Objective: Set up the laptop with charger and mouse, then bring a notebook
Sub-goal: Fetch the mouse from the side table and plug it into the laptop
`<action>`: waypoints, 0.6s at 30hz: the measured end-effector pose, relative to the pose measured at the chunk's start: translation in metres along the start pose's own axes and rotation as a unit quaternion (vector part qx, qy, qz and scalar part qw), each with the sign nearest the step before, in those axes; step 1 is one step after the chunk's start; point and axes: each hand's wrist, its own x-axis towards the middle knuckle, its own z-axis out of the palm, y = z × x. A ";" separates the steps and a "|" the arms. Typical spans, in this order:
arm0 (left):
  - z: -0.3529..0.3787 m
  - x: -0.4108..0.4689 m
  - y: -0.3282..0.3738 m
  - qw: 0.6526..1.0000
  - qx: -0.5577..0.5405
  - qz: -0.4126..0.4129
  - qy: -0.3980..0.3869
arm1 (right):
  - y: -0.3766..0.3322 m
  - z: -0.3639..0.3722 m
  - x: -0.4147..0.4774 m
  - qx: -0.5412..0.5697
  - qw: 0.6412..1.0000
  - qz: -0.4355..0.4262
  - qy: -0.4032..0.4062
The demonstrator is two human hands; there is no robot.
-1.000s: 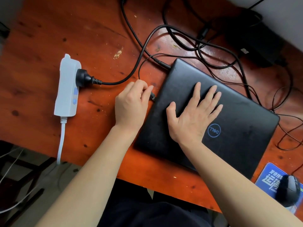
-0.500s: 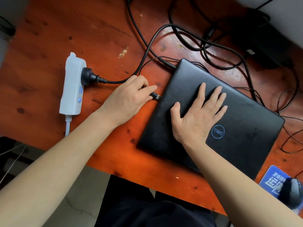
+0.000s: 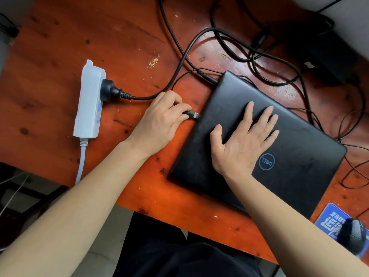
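Observation:
A closed black laptop lies at an angle on the orange wooden desk. My right hand rests flat on its lid, fingers spread. My left hand pinches a USB plug whose metal tip sits just short of the laptop's left edge. A charger cable's barrel plug is in the laptop's far left corner. A black mouse sits on a blue mouse pad at the bottom right. No notebook is visible.
A white power strip with a black mains plug lies at the left. Tangled black cables and a black charger brick crowd the far right. The desk's front edge runs diagonally below my arms.
My left hand has drawn back slightly to the left, so the USB plug's metal tip now shows outside the laptop's edge. My right hand stays flat on the lid.

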 end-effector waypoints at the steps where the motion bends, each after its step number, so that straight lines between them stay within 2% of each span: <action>1: 0.000 0.000 0.000 1.000 -0.002 -0.003 -0.001 | 0.000 0.000 0.000 0.000 1.000 0.000 -0.001; 6: -0.003 0.003 0.000 0.999 -0.036 -0.025 0.010 | 0.000 -0.001 0.000 0.003 1.000 -0.001 -0.001; 11: -0.007 0.003 -0.004 0.999 -0.013 0.018 -0.031 | 0.000 0.000 0.000 -0.002 1.000 -0.002 0.003; 15: -0.010 0.003 -0.002 0.999 -0.008 0.032 -0.031 | 0.001 0.001 0.000 0.002 1.000 -0.002 0.003; 18: -0.011 0.001 -0.002 0.996 0.023 0.076 -0.032 | 0.000 0.001 0.000 0.003 1.000 -0.002 0.003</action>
